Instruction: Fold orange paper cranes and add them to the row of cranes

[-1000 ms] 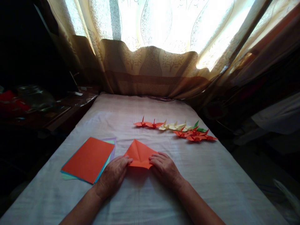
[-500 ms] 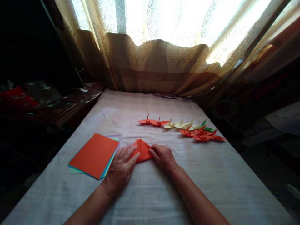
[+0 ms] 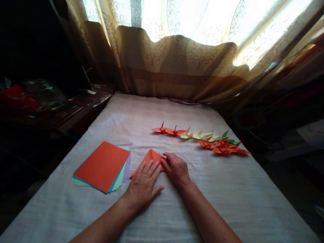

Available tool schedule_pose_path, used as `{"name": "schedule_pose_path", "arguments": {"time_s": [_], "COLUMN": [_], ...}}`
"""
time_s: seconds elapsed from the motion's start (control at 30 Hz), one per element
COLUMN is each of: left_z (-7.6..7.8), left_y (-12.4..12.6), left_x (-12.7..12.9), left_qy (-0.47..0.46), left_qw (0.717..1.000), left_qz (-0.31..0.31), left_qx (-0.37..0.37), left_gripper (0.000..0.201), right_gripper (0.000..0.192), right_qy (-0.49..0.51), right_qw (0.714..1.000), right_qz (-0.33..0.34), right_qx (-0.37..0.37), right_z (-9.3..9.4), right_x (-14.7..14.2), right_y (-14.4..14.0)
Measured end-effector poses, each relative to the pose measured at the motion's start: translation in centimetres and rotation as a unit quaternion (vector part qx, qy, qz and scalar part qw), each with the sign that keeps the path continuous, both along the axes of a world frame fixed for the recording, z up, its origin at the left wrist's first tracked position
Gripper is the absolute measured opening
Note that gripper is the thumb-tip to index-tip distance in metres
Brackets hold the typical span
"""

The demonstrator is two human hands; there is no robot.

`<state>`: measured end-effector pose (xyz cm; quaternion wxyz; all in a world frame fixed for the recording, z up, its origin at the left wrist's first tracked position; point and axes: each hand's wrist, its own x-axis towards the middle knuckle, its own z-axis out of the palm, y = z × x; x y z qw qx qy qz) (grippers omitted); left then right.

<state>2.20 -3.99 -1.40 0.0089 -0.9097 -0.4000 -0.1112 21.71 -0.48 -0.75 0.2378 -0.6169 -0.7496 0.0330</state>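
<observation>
A folded orange paper (image 3: pixel 151 156) lies on the cloth-covered surface, its peak pointing away from me and its left corner showing beyond my fingers. My left hand (image 3: pixel 144 185) rests flat across its lower part, fingers stretched out and thumb apart, hiding much of the near edge. At the right corner, my right hand (image 3: pixel 177 170) is closed, with thumb and fingers pinching the paper's edge. To the left is a stack of coloured paper sheets (image 3: pixel 102 167), orange on top, with blue, pale green and purple edges fanned out below.
Several folded paper cranes stand at the back right: orange cranes (image 3: pixel 162 130), cream cranes (image 3: pixel 199 135), a green crane (image 3: pixel 226 138) and a nearer orange group (image 3: pixel 224 147). A patterned curtain (image 3: pixel 174 64) hangs behind. A dark side table (image 3: pixel 76 109) stands at the left.
My left hand has slid right from the paper's left side onto its lower middle and flattened, uncovering the left corner. My right hand stays at the right corner. The view has shifted slightly.
</observation>
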Motion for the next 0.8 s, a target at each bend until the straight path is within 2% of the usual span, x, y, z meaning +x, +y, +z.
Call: {"name": "schedule_pose_path", "arguments": {"time_s": [0.2,0.8], "left_z": [0.62,-0.28], "left_y": [-0.27,-0.31], "left_x": [0.16,0.29], "left_qy": [0.009,0.008], "left_qw": [1.000,0.999], "left_qz": [0.009,0.029], "left_qx": [0.005,0.011], "left_gripper": [0.063,0.064], "right_gripper": [0.016,0.018], "right_qy": [-0.013,-0.005], "right_qw": [1.000,0.999], "right_qz": [-0.006,0.043], "right_qx": [0.009,0.031], "right_z": [0.17,0.74], "right_x": [-0.19,-0.11], "right_y": [-0.07,-0.24]}}
